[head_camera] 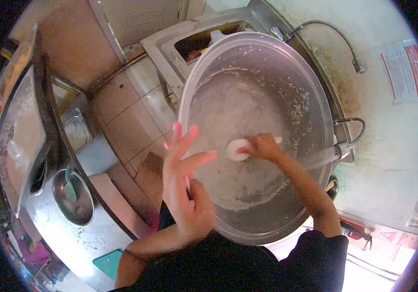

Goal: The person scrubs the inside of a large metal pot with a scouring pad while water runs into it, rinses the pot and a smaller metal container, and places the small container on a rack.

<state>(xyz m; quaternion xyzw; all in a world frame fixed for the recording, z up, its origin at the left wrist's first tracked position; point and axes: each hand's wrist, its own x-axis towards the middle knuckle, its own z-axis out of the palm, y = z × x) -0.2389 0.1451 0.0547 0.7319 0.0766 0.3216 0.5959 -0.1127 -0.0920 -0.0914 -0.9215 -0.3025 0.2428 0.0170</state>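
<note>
A large round metal pot point(256, 226) stands before me, with cloudy liquid point(231, 106) in it and white bits stuck to its inner wall. Inside it, my right hand point(262, 148) grips a white scoop-like utensil point(236, 150), whose handle end pokes out past the hand. On the pot's near left side is my left hand point(189, 182). Its fingers are spread upward, while the rim seems to pass between thumb and palm. From the right, a spray faucet point(343, 149) sends water into the pot.
Behind the pot is a steel sink point(165, 40). A second gooseneck faucet point(358, 65) is at the wall. Left, a steel counter point(41, 226) holds a metal bowl point(79, 208) with a green utensil point(70, 188), a teal board point(108, 262) and a large tray point(23, 146). Tiled floor point(136, 106) lies between.
</note>
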